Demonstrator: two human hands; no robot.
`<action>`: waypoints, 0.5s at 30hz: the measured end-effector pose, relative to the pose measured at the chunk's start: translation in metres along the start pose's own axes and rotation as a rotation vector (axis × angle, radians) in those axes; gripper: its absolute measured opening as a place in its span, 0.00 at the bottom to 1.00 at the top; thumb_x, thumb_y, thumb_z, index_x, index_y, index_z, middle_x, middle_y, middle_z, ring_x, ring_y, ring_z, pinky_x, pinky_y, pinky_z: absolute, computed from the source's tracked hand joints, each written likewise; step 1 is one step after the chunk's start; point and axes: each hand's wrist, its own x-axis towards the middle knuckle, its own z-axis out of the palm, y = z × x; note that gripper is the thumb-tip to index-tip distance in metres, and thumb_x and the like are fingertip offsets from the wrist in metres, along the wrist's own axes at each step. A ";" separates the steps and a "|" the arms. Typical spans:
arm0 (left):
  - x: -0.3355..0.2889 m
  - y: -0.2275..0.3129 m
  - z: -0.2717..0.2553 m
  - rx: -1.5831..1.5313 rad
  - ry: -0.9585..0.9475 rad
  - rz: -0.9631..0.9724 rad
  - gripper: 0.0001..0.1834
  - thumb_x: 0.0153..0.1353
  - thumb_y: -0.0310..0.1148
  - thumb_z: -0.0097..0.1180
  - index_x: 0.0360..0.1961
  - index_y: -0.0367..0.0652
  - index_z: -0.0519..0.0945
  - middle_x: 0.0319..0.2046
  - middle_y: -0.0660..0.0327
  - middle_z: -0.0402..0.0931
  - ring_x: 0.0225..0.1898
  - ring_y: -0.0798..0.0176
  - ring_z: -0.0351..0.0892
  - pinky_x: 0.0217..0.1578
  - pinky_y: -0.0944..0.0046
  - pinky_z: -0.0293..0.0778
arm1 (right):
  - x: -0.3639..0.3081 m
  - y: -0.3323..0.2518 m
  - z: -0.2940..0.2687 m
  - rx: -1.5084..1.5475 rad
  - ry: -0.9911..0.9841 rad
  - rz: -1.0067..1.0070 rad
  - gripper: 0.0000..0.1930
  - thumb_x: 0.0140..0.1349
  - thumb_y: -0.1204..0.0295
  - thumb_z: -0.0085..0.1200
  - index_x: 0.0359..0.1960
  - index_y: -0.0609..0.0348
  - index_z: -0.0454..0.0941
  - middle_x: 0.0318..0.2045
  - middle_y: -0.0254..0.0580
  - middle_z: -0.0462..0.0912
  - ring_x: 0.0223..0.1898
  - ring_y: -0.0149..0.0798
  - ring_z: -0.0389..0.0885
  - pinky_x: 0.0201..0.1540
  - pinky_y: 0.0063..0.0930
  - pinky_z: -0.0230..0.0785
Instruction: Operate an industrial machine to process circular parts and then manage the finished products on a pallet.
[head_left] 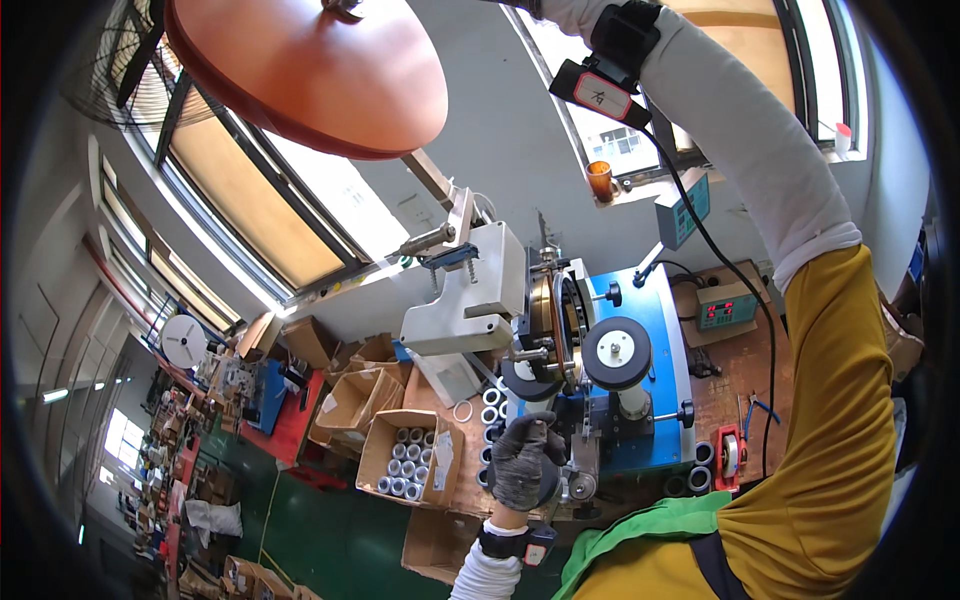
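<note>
Glare from windows (335,195), bowed edges

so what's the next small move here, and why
I'd probably lower the right arm toward the blue machine bed: it is raised up to the picture's top edge, while the gloved left hand is at the bed's near side with no other hand beside it.

A machine (617,353) on the counter (722,410), a carton (374,450) of rings (409,467) and a green floor (320,535) (yellow-lined) indicate a factory workshop.
</note>
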 end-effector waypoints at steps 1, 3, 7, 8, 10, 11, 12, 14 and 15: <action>-0.002 -0.007 -0.002 0.001 0.002 0.001 0.09 0.61 0.29 0.45 0.39 0.36 0.74 0.17 0.60 0.72 0.17 0.69 0.70 0.18 0.72 0.67 | 0.001 -0.003 -0.001 0.012 -0.009 0.045 0.13 0.57 0.62 0.47 0.27 0.58 0.77 0.24 0.47 0.78 0.28 0.49 0.76 0.32 0.37 0.67; -0.006 -0.022 -0.004 -0.036 0.054 -0.048 0.09 0.61 0.29 0.45 0.38 0.37 0.74 0.17 0.60 0.72 0.16 0.69 0.70 0.18 0.72 0.68 | 0.004 -0.009 -0.005 0.033 -0.028 0.137 0.14 0.58 0.61 0.47 0.27 0.58 0.78 0.23 0.47 0.77 0.28 0.49 0.76 0.31 0.37 0.66; -0.012 -0.032 -0.004 -0.027 0.057 -0.131 0.09 0.61 0.29 0.45 0.38 0.36 0.74 0.18 0.61 0.73 0.17 0.69 0.70 0.19 0.71 0.68 | 0.002 -0.021 -0.004 0.093 -0.072 0.332 0.15 0.58 0.59 0.47 0.25 0.58 0.78 0.21 0.46 0.77 0.26 0.49 0.76 0.30 0.37 0.66; -0.014 -0.030 -0.002 0.006 0.075 -0.144 0.09 0.61 0.29 0.46 0.38 0.36 0.74 0.18 0.62 0.73 0.17 0.70 0.70 0.20 0.72 0.68 | 0.002 -0.019 0.002 0.104 -0.074 0.339 0.15 0.58 0.59 0.47 0.25 0.58 0.78 0.21 0.46 0.77 0.26 0.49 0.76 0.30 0.37 0.66; -0.015 -0.037 0.000 0.027 0.058 -0.146 0.09 0.61 0.29 0.46 0.38 0.35 0.74 0.18 0.62 0.73 0.17 0.70 0.70 0.19 0.72 0.68 | 0.005 -0.014 -0.001 0.064 0.001 0.194 0.19 0.58 0.56 0.47 0.22 0.60 0.78 0.16 0.46 0.76 0.22 0.48 0.76 0.28 0.36 0.66; -0.015 -0.041 0.001 0.049 0.054 -0.139 0.09 0.61 0.30 0.46 0.37 0.35 0.74 0.18 0.62 0.72 0.17 0.70 0.69 0.19 0.72 0.68 | 0.004 -0.010 -0.005 0.056 -0.011 0.202 0.19 0.58 0.56 0.47 0.22 0.60 0.78 0.16 0.46 0.76 0.22 0.48 0.76 0.28 0.36 0.66; -0.016 -0.044 0.001 0.063 0.059 -0.134 0.09 0.61 0.29 0.45 0.37 0.35 0.74 0.17 0.62 0.72 0.16 0.71 0.69 0.19 0.72 0.68 | 0.008 -0.018 -0.009 0.127 -0.065 0.339 0.20 0.57 0.55 0.47 0.21 0.60 0.78 0.16 0.45 0.76 0.22 0.46 0.76 0.28 0.35 0.66; -0.020 -0.049 0.002 0.044 0.073 -0.193 0.09 0.61 0.32 0.47 0.36 0.39 0.76 0.17 0.65 0.71 0.18 0.74 0.69 0.20 0.72 0.68 | 0.008 -0.023 -0.010 0.205 -0.097 0.481 0.23 0.57 0.53 0.47 0.19 0.62 0.78 0.13 0.44 0.75 0.18 0.40 0.75 0.27 0.32 0.68; -0.021 -0.053 0.000 0.030 0.088 -0.241 0.09 0.61 0.32 0.48 0.36 0.38 0.76 0.17 0.65 0.71 0.18 0.74 0.69 0.20 0.73 0.68 | 0.009 -0.023 -0.011 0.210 -0.104 0.492 0.23 0.57 0.53 0.47 0.19 0.62 0.78 0.13 0.44 0.75 0.18 0.40 0.75 0.27 0.32 0.68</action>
